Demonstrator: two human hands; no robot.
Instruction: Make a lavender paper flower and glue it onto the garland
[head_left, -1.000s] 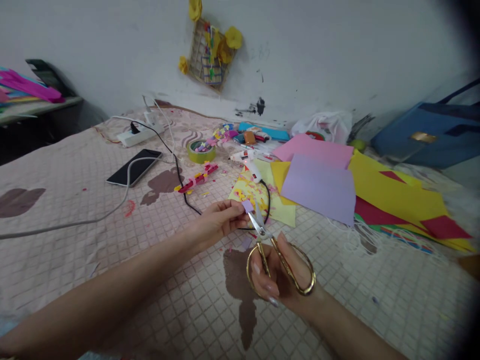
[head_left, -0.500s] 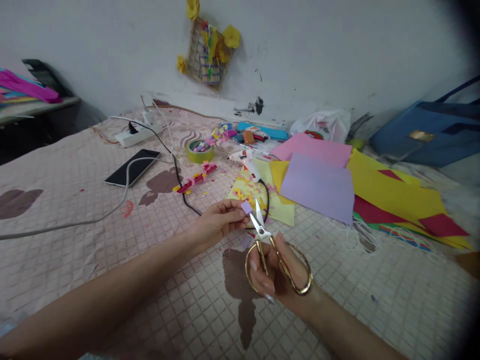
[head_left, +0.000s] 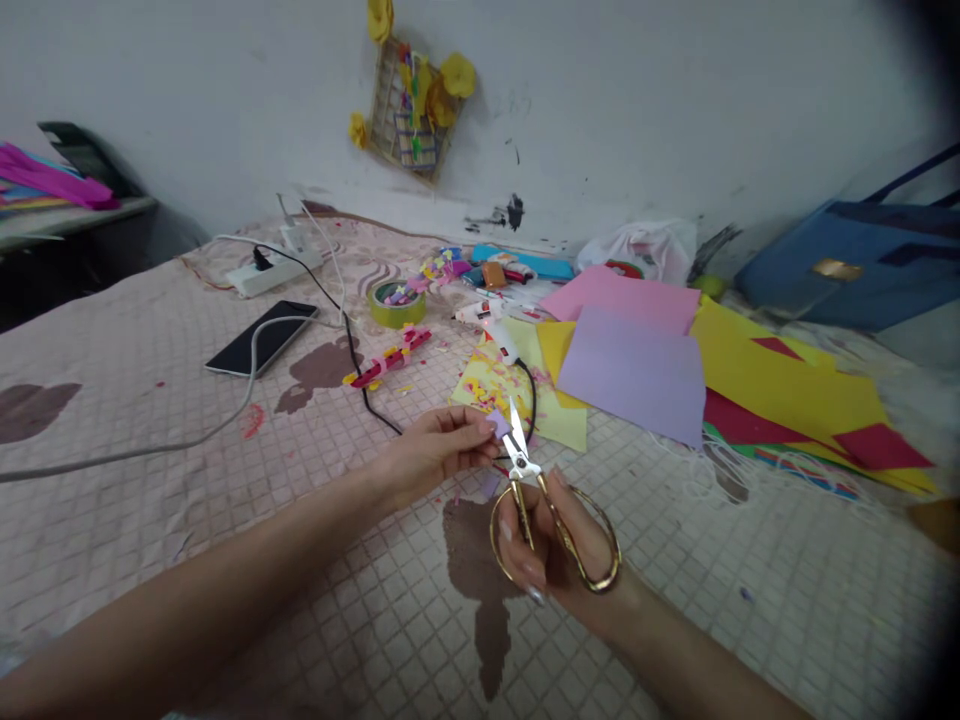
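Note:
Between the thumb and fingers of my left hand (head_left: 457,440) is a small lilac piece (head_left: 498,424), paper or foam sheet. My right hand (head_left: 562,540) grips a pair of scissors (head_left: 520,463) with gold handles, fingers through the loops. The blades stand apart, tips pointing away from me, right beside the lilac piece; one blade overlaps its edge or lies close to it, I cannot tell which. Under the hands another lilac scrap (head_left: 491,486) lies on the cloth. Past the scissors a pale yellow sheet (head_left: 566,425) carries many small pink and yellow cuttings.
A white glue gun (head_left: 501,342) with a black cord lies beyond my hands. Coloured sheets (head_left: 634,375) and white string (head_left: 720,485) are to the right. Leftward lie a decorated red stick (head_left: 390,360), a tape roll (head_left: 396,308), a phone (head_left: 262,338) and a power strip (head_left: 274,270).
The lilac piece has turned in my left fingers and sits slightly lower and to the right. The scissors are still open beside it. The whole view has shifted a little.

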